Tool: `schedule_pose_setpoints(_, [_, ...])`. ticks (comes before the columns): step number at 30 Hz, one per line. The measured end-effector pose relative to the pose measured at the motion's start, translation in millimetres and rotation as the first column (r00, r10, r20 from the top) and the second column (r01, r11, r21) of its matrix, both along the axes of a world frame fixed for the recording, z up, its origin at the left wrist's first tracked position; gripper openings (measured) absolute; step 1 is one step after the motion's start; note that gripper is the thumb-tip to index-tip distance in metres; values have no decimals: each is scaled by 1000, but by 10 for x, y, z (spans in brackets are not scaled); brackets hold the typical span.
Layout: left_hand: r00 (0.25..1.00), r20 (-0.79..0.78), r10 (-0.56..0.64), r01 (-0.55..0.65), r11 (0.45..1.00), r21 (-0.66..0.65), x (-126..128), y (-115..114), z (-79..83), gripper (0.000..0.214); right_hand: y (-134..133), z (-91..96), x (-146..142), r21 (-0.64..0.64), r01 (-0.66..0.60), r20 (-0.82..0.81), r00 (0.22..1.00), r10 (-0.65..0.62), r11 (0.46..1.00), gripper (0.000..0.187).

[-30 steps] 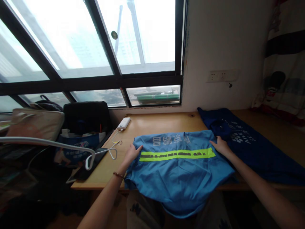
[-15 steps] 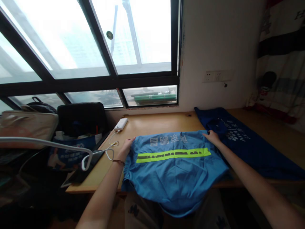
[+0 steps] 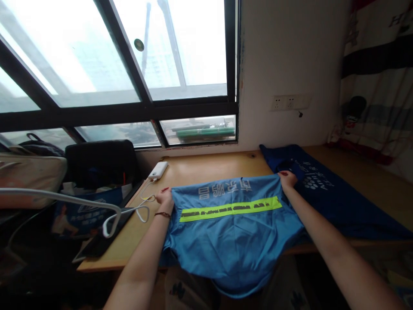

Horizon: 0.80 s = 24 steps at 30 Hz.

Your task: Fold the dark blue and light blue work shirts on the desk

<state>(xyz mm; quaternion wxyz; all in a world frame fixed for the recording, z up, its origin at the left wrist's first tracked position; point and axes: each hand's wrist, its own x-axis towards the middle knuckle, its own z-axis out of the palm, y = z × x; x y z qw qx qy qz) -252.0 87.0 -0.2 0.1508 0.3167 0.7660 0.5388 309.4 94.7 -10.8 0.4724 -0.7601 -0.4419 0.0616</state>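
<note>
A light blue garment (image 3: 235,241) with a neon yellow stripe (image 3: 229,208) and grey lettering lies spread on the wooden desk (image 3: 206,165), its near part hanging over the front edge. My left hand (image 3: 164,196) has its fingers curled, pinching the garment's far left corner. At the far right corner my right hand (image 3: 287,178) grips the fabric the same way. Both arms reach forward along the garment's sides.
A dark blue garment (image 3: 325,193) lies on the desk to the right. A white power bank (image 3: 158,170) with a cable sits near the window. A white hanger (image 3: 106,215), a dark tablet, bags and a black case (image 3: 100,161) crowd the left. Wall sockets (image 3: 288,102) are on the back wall.
Both hands slid along the garment's side edges to its far corners and closed on them. The camera view shifted slightly right.
</note>
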Motion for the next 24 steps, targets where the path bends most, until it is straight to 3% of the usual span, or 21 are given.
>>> schedule_pose_setpoints(4, [990, -136, -29, 15, 994, -106, 93, 44, 42, 30, -63, 102, -240, 4, -127, 211, 970, 123, 992, 23])
schedule_pose_setpoints(6, [935, -318, -155, 118, 984, -132, 227, 48, 77, 33, -86, 167, -443, -70, -266, 462, 845, 268, 961, 25])
schedule_pose_setpoints(7, [861, -433, -266, 212, 962, -169, 302, 46, 88, 34, -89, 191, -544, -154, -319, 593, 728, 346, 935, 25])
schedule_pose_setpoints(9, [630, -608, -483, 367, 875, -315, 421, 33, 86, 31, -77, 209, -702, -328, -334, 742, 488, 459, 884, 22])
schedule_pose_setpoints(10, [533, -641, -553, 383, 833, -399, 446, 22, 74, 28, -67, 202, -743, -383, -314, 761, 427, 489, 869, 20])
schedule_pose_setpoints(11, [491, -645, -585, 357, 811, -464, 440, 8, 55, 25, -55, 187, -754, -417, -291, 764, 401, 505, 861, 18])
schedule_pose_setpoints(14, [527, -624, -577, 210, 800, -562, 257, -50, -7, 24, -28, 136, -637, -466, -243, 751, 399, 526, 851, 14])
schedule_pose_setpoints(18, [534, -629, -566, 159, 797, -582, -2, -125, -10, 28, -8, 146, -437, -478, -179, 752, 423, 506, 860, 18])
schedule_pose_setpoints(21, [490, -708, -508, 89, 838, -539, 88, -156, 63, 31, 2, 206, -503, -437, -124, 771, 460, 441, 891, 24])
schedule_pose_setpoints(24, [441, -776, -450, 28, 872, -489, 408, -191, 162, 35, -41, 266, -805, -392, -84, 786, 487, 381, 916, 31])
